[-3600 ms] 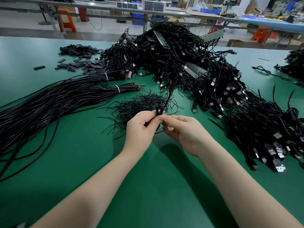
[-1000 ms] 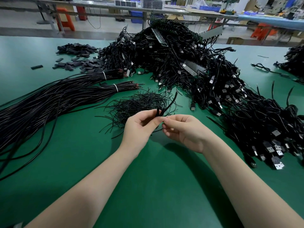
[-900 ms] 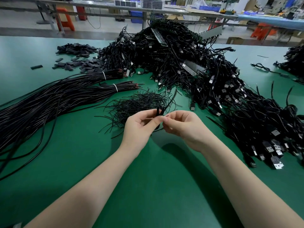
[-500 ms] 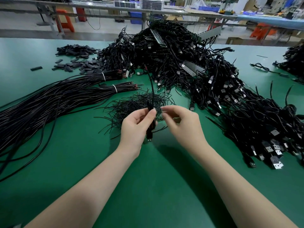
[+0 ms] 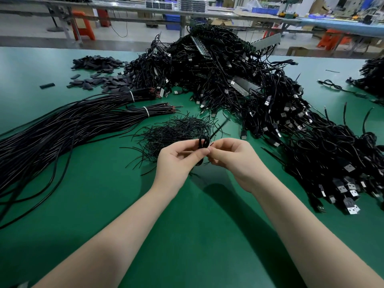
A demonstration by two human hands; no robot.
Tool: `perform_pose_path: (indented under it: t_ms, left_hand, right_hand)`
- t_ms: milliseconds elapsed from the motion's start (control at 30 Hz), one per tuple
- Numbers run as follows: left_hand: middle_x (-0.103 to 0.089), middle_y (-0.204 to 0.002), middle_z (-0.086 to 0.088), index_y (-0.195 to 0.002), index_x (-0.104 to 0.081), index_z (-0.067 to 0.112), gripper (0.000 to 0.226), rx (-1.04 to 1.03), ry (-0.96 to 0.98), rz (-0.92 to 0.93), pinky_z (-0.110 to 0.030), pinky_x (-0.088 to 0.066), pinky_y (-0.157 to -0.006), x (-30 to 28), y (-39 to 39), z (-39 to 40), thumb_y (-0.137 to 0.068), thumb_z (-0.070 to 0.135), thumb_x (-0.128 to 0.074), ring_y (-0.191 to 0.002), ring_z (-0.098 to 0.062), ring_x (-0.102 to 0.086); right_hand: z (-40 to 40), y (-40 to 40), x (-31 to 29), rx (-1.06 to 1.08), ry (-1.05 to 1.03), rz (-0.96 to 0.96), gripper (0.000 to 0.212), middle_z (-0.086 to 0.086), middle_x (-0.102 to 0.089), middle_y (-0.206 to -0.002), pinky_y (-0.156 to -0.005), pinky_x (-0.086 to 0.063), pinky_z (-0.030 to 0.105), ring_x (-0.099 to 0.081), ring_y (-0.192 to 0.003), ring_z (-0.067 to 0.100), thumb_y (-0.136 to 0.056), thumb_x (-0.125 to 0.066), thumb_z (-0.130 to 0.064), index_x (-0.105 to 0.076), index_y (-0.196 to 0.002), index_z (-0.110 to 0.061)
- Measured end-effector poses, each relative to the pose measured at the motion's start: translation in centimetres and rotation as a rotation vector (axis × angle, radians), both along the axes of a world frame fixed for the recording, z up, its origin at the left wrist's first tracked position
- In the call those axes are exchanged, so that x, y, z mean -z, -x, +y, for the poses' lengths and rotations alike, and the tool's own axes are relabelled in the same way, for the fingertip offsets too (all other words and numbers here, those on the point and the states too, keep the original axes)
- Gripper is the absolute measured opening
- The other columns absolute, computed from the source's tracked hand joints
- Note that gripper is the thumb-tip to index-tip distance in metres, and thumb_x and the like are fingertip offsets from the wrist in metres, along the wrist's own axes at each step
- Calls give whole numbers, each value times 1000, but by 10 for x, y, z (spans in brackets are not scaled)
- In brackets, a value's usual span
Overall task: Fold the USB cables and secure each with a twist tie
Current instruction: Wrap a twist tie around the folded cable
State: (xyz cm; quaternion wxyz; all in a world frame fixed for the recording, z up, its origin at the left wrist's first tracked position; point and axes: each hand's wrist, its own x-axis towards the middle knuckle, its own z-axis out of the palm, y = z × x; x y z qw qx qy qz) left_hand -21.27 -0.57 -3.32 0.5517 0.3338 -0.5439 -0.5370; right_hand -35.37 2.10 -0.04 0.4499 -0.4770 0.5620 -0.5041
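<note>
Cable (image 5: 203,141) loop protrudes above pinching fingers (image 5: 204,152) of both hands.

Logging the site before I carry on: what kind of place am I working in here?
Probably a factory assembly floor. A green worktable holds a heap of USB cables and banded bundles of cut wire, with more workbenches and orange stools behind.

Your green surface (image 5: 104,204) carries a big tangled heap of USB cables (image 5: 239,80) running from the far middle down your right side. To your left lie long straight cable bundles (image 5: 62,125) bound with white ties. Just beyond the middle sits a loose pile of twist ties (image 5: 176,129), and flat black pieces (image 5: 97,80) lie scattered at the far left.
</note>
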Motion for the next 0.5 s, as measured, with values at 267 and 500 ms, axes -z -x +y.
perform_pose_path:
  t_ms: [267,500]
  left_hand:
    - [-63,-64,3,-65,-75,18,18,219,-621,245,-15,-46,-43,-12,-3,-1,-60,33,-81,-49,-4,-57]
    - [-76,-93,7,-91,-76,28,17,-46,-156,103,-16,-53,-75,2,-4,-8,-74,30,-76,-87,-3,-69]
  right_hand:
    - [-1,-4,13,88,935,1073,10,10,-69,-83,-74,-51,33,-64,-77,28,-79,-72,8,-72,-86,1]
    - [-3,-5,4,-2,-63,-223,12,2,-73,-78,-67,-55,24,-63,-66,12,-94,-61,-14,-73,-92,-13]
